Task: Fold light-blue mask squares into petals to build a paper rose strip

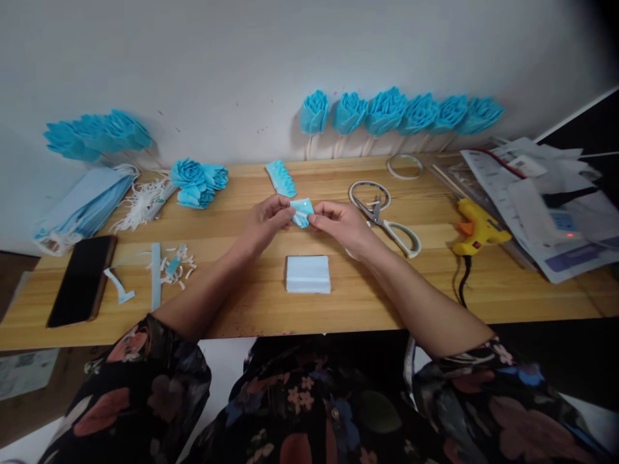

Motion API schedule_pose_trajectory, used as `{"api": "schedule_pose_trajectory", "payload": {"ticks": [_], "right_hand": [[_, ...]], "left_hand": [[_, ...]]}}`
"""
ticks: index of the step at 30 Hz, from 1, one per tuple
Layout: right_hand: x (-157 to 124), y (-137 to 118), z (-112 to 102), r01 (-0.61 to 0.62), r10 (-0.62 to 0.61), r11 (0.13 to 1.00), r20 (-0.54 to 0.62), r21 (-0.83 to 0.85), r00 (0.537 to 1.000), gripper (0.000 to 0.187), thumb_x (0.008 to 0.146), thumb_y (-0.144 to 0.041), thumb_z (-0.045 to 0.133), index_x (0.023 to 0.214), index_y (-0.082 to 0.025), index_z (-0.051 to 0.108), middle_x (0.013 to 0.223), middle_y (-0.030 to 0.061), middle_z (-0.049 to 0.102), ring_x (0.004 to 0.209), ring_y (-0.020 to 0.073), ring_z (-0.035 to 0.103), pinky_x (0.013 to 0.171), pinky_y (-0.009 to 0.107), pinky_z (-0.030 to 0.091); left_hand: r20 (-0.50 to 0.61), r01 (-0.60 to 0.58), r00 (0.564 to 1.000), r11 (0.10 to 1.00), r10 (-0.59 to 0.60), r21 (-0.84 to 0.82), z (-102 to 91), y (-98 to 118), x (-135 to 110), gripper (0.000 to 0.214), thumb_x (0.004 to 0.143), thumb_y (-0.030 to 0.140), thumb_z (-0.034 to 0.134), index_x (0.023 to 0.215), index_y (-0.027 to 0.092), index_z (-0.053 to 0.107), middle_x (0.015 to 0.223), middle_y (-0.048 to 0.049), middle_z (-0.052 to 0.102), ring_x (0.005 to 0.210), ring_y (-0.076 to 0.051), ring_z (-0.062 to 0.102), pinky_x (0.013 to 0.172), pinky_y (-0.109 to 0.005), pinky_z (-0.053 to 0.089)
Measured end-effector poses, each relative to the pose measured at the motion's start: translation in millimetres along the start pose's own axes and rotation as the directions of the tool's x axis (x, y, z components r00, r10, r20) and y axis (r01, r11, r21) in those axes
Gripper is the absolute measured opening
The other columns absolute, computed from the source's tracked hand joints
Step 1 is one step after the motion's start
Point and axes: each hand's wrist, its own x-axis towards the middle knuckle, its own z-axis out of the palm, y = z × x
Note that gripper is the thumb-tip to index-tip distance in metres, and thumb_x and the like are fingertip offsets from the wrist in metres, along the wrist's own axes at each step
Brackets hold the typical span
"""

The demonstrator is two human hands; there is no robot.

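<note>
Over the middle of the wooden table (pixel 338 309), my left hand (pixel 265 222) and my right hand (pixel 338 222) pinch a small folded piece of blue material (pixel 302 211) between their fingertips, one hand on each side. Directly below the hands lies a stack of cut pale-blue squares (pixel 308 274). Just beyond the hands, a folded, pleated blue strip (pixel 281 178) rests on the tabletop.
Scissors (pixel 389 225) and tape rings (pixel 405 166) lie right of my hands, then a yellow glue gun (pixel 478 227) and papers (pixel 541 200). Blue fabric roses (pixel 401 111) line the wall. On the left lie more roses (pixel 197 180), face masks (pixel 84 206), scraps (pixel 169 264) and a phone (pixel 82 278).
</note>
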Motion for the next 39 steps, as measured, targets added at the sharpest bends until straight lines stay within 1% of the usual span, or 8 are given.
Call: {"api": "schedule_pose_trajectory", "payload": {"ticks": [3,5,9,14,19,25,31,39], "right_hand": [[1,2,1,0.012,-0.01,1.0,-0.054,0.026,0.999,0.021,0.078,-0.039,0.068,0.072,-0.018,0.063,0.067,-0.0031,0.055,0.063,0.0104,0.044,0.062,0.027,0.033],[2,2,1,0.025,-0.023,1.0,-0.078,0.019,0.997,0.021,0.077,-0.039,0.067,0.074,-0.018,0.064,0.068,-0.0026,0.055,0.064,0.0107,0.045,0.062,0.027,0.034],[1,-1,3,0.077,-0.082,0.996,-0.097,-0.052,0.992,0.021,0.078,-0.036,0.066,0.069,-0.018,0.06,0.063,-0.0036,0.05,0.06,0.0095,0.039,0.057,0.026,0.03],[-1,-2,6,0.113,-0.128,0.984,-0.101,-0.141,0.987,0.019,0.079,-0.033,0.063,0.067,-0.019,0.057,0.061,-0.0042,0.045,0.059,0.0092,0.037,0.056,0.026,0.029],[-2,-1,8,0.158,-0.183,0.965,-0.103,-0.209,0.978,0.019,0.08,-0.031,0.062,0.067,-0.019,0.057,0.061,-0.0044,0.045,0.057,0.0088,0.036,0.055,0.026,0.028],[-2,-2,9,0.141,-0.168,0.962,-0.103,-0.234,0.98,0.017,0.08,-0.029,0.062,0.068,-0.019,0.057,0.06,-0.0045,0.046,0.057,0.0089,0.037,0.055,0.026,0.028],[-2,-2,8,0.119,-0.146,0.971,-0.117,-0.209,0.982,0.017,0.08,-0.031,0.062,0.068,-0.019,0.057,0.061,-0.004,0.045,0.058,0.0097,0.038,0.056,0.026,0.029],[1,1,5,0.086,-0.102,0.988,-0.122,-0.129,0.987,0.019,0.079,-0.035,0.065,0.068,-0.02,0.059,0.062,-0.0034,0.046,0.061,0.0109,0.038,0.057,0.027,0.03]], "left_hand": [[-0.114,-0.135,0.983,0.987,0.145,0.085,0.9,4,-2,0.019,0.083,0.035,0.065,0.076,0.018,0.06,0.065,0.0027,0.055,0.059,-0.01,0.047,0.058,-0.024,0.039],[-0.135,-0.217,0.96,0.955,0.246,0.204,2.2,5,-5,0.018,0.083,0.031,0.065,0.073,0.018,0.06,0.063,0.003,0.054,0.058,-0.009,0.044,0.056,-0.023,0.036],[-0.041,-0.321,0.93,0.86,0.366,0.398,5.7,-1,-8,0.007,0.083,0.021,0.065,0.077,0.018,0.064,0.061,0.0035,0.054,0.056,-0.009,0.045,0.056,-0.024,0.036],[-0.004,-0.375,0.899,0.774,0.437,0.51,6.3,-10,-7,0.003,0.082,0.02,0.067,0.085,0.019,0.066,0.057,0.0059,0.049,0.053,-0.008,0.044,0.056,-0.023,0.035],[0.005,-0.376,0.899,0.764,0.438,0.525,5.8,-11,-7,0.003,0.083,0.021,0.067,0.082,0.02,0.064,0.057,0.006,0.049,0.053,-0.008,0.044,0.055,-0.023,0.034],[0.004,-0.37,0.907,0.791,0.421,0.488,7.5,-9,-7,0.007,0.083,0.014,0.063,0.078,0.019,0.062,0.058,0.0053,0.052,0.052,-0.008,0.043,0.054,-0.023,0.035],[-0.029,-0.334,0.924,0.844,0.38,0.419,7.3,-6,-7,0.007,0.083,0.015,0.063,0.076,0.019,0.062,0.058,0.0053,0.052,0.052,-0.008,0.042,0.053,-0.023,0.034],[-0.101,-0.227,0.958,0.926,0.268,0.3,6.5,-1,-5,0.008,0.08,0.022,0.065,0.074,0.019,0.062,0.06,0.0041,0.051,0.056,-0.009,0.043,0.055,-0.025,0.034]]}}
